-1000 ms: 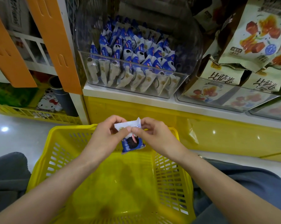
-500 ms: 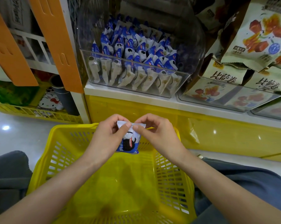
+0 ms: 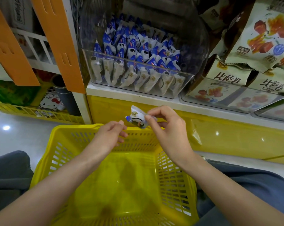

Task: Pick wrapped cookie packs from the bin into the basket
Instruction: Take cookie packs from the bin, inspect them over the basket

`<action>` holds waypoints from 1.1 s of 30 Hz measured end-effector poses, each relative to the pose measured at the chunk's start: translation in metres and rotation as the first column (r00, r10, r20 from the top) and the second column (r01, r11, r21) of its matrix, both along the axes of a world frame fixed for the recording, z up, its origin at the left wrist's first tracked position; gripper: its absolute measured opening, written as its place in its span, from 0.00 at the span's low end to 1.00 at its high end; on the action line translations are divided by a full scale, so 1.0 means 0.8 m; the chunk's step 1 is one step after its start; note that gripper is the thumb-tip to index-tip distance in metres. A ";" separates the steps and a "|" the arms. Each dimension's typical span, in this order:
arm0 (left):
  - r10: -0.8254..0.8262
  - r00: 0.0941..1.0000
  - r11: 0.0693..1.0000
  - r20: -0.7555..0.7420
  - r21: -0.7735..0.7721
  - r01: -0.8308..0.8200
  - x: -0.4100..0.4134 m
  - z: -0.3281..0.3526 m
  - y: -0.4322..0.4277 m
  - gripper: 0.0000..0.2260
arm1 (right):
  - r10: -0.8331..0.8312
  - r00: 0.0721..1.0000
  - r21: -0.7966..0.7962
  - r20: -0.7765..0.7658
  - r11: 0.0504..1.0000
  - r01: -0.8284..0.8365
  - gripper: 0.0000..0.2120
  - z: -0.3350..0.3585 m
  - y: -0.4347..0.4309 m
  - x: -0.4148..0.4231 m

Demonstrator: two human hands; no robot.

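My right hand (image 3: pixel 166 129) pinches one blue-and-white wrapped cookie pack (image 3: pixel 137 117) by its edge, just above the far rim of the yellow basket (image 3: pixel 45 162). My left hand (image 3: pixel 110 136) hovers over that rim with loosely curled fingers and holds nothing. Nothing lies in the basket that I can see. Up on the shelf, a clear plastic bin (image 3: pixel 189 79) is packed with several more cookie packs (image 3: pixel 138 59), standing in rows.
To the right of the cookie bin stand clear bins with large beige snack bags (image 3: pixel 232 79). A yellow shelf front (image 3: pixel 236 136) runs behind the basket. Orange panels (image 3: pixel 59 46) and a low yellow rack (image 3: pixel 40 111) stand at the left. My knees flank the basket.
Both hands held the pack before. My left hand has let go and dropped a little, while my right hand has lifted the pack up and to the right.
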State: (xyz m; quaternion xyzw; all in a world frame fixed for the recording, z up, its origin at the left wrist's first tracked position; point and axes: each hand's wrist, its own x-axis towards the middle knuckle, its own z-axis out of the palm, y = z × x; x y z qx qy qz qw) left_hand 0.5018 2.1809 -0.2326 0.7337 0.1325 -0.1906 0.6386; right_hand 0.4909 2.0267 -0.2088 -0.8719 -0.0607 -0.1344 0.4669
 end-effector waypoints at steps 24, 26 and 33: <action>-0.132 0.869 0.977 0.478 0.211 0.032 -0.012 0.000 -0.001 0.14 | 0.264 0.778 0.498 -0.571 0.864 0.073 0.07 -0.005 0.022 -0.008; -0.165 0.867 0.978 0.469 0.188 0.085 -0.017 0.000 -0.003 0.16 | 0.242 0.782 0.483 -0.574 0.872 0.084 0.08 -0.006 0.021 -0.009; -0.211 0.872 0.973 0.441 0.179 0.145 -0.016 -0.001 -0.004 0.17 | 0.201 0.807 0.426 -0.555 0.902 0.067 0.07 -0.009 0.020 -0.007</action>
